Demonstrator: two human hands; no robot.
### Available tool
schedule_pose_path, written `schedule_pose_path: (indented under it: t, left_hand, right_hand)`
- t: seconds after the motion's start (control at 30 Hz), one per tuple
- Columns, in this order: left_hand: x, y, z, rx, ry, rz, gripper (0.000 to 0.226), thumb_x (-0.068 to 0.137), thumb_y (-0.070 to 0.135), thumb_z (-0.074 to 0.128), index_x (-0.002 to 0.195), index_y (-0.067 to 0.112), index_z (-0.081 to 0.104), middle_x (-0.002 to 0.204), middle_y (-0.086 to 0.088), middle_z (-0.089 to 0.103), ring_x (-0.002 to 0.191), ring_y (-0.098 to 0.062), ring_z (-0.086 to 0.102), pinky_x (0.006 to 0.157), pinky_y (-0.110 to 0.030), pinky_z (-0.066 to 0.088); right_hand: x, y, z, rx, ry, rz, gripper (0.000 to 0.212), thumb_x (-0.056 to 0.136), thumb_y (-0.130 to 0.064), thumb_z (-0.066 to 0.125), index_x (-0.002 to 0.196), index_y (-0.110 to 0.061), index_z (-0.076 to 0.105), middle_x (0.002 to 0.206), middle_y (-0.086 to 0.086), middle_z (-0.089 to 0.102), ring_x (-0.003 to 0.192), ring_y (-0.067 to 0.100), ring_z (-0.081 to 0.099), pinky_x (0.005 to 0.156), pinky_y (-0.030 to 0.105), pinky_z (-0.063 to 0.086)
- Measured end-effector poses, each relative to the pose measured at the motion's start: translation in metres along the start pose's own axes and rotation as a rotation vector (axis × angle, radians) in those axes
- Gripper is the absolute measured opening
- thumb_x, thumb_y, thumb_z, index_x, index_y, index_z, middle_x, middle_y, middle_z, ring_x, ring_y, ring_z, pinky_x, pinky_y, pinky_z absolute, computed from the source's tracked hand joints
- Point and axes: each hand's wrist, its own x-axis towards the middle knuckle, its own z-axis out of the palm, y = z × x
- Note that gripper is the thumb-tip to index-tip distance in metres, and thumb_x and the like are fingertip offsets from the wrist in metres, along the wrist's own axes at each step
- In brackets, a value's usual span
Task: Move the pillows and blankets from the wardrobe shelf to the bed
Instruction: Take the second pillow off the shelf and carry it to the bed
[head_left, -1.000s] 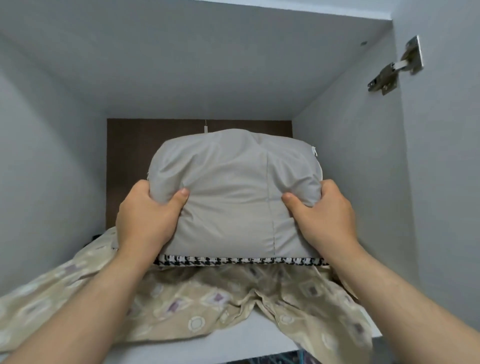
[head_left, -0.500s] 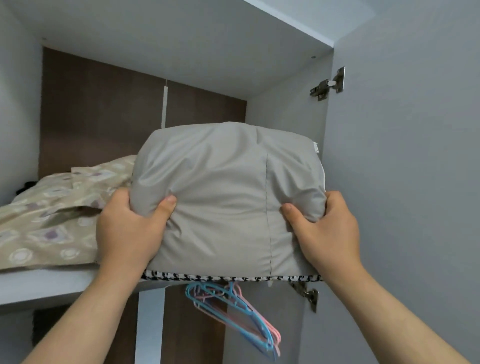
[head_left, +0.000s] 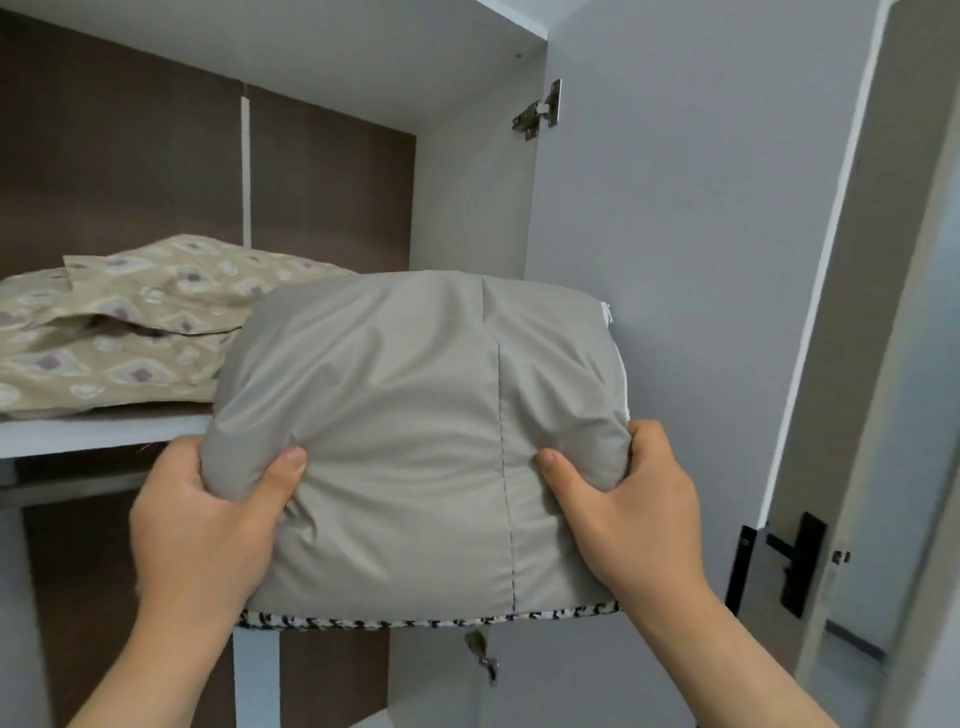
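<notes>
Head view, nearest first: your left hand (head_left: 202, 525) and right hand (head_left: 634, 514) are clamped on the lower corners of the grey pillow (head_left: 415, 426), thumbs dug into its front face and fingers wrapped out of sight behind. A houndstooth edge (head_left: 415, 621) shows along its underside; you cannot tell from here whether that is trim or a second piece carried beneath.

A second ago the pillow sat deep in the compartment on top of the patterned fabric. Now it hangs in the air in front of the wardrobe, its lower half below the shelf edge (head_left: 104, 431) and touching nothing but your hands. The lift-out looks done, so what remains for this item is the turn and the carry to the bed, which is not in view.

Further back, the beige patterned blanket (head_left: 130, 332) lies rumpled on the shelf, so at least one more trip is likely. To your right the open wardrobe door (head_left: 675, 260) stands close beside the pillow; mind it as you swing round.
</notes>
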Motion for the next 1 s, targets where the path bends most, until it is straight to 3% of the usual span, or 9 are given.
schedule_pose_path:
  t: [0.1, 0.27, 0.53, 0.63, 0.77, 0.9, 1.0]
  left_hand:
    - [-0.04, 0.021, -0.015, -0.002, -0.083, -0.024, 0.035, 0.065, 0.053, 0.068, 0.074, 0.025, 0.05, 0.072, 0.006, 0.055, 0.065, -0.007, 0.051, 0.052, -0.027, 0.036]
    - [-0.108, 0.061, -0.05, -0.018, -0.186, -0.067, 0.043, 0.064, 0.052, 0.068, 0.082, 0.016, 0.054, 0.076, 0.004, 0.057, 0.069, -0.009, 0.052, 0.057, -0.032, 0.038]
    - [-0.234, 0.113, -0.108, -0.047, -0.389, -0.117, 0.034, 0.063, 0.051, 0.067, 0.071, 0.023, 0.05, 0.07, 0.003, 0.057, 0.064, -0.007, 0.052, 0.051, -0.027, 0.035]
    - [-0.276, 0.133, -0.101, -0.075, -0.516, -0.111, 0.033, 0.062, 0.051, 0.067, 0.071, 0.025, 0.049, 0.07, 0.006, 0.056, 0.065, -0.004, 0.051, 0.051, -0.026, 0.035]
    - [-0.33, 0.159, -0.073, -0.124, -0.684, -0.11, 0.038, 0.06, 0.051, 0.068, 0.07, 0.018, 0.051, 0.068, 0.002, 0.057, 0.064, -0.014, 0.053, 0.053, -0.032, 0.037]
    - [-0.381, 0.188, -0.041, -0.236, -0.867, -0.113, 0.036, 0.061, 0.051, 0.068, 0.072, 0.021, 0.052, 0.07, 0.006, 0.058, 0.064, -0.007, 0.053, 0.052, -0.027, 0.037]
    - [-0.414, 0.201, -0.016, -0.296, -0.991, -0.118, 0.037, 0.062, 0.054, 0.067, 0.075, 0.022, 0.053, 0.072, 0.005, 0.059, 0.067, -0.01, 0.055, 0.053, -0.028, 0.039]
  right_hand:
    - [-0.032, 0.007, -0.041, -0.02, -0.036, 0.068, 0.047, 0.057, -0.068, 0.065, 0.078, -0.031, 0.044, 0.067, -0.014, 0.061, 0.062, 0.002, 0.057, 0.059, 0.037, 0.051]
    - [-0.095, 0.008, -0.121, -0.067, -0.058, 0.144, 0.046, 0.061, -0.065, 0.067, 0.078, -0.029, 0.044, 0.07, -0.013, 0.06, 0.065, 0.006, 0.057, 0.06, 0.037, 0.05]
    - [-0.219, 0.018, -0.253, -0.211, -0.014, 0.322, 0.05, 0.057, -0.072, 0.061, 0.079, -0.032, 0.043, 0.07, -0.015, 0.059, 0.066, 0.003, 0.055, 0.058, 0.035, 0.047]
    - [-0.255, 0.031, -0.301, -0.268, 0.043, 0.416, 0.049, 0.058, -0.07, 0.064, 0.081, -0.032, 0.044, 0.071, -0.015, 0.06, 0.066, 0.002, 0.055, 0.058, 0.035, 0.046]
    - [-0.291, 0.052, -0.362, -0.363, 0.137, 0.52, 0.048, 0.06, -0.068, 0.065, 0.082, -0.032, 0.044, 0.072, -0.014, 0.06, 0.068, 0.006, 0.057, 0.06, 0.037, 0.048]
    - [-0.32, 0.069, -0.414, -0.497, 0.264, 0.601, 0.049, 0.057, -0.074, 0.059, 0.079, -0.032, 0.043, 0.068, -0.019, 0.056, 0.063, -0.003, 0.051, 0.052, 0.027, 0.038]
    - [-0.337, 0.077, -0.444, -0.594, 0.324, 0.669, 0.051, 0.057, -0.075, 0.058, 0.081, -0.033, 0.042, 0.07, -0.021, 0.053, 0.063, 0.003, 0.049, 0.054, 0.032, 0.038]
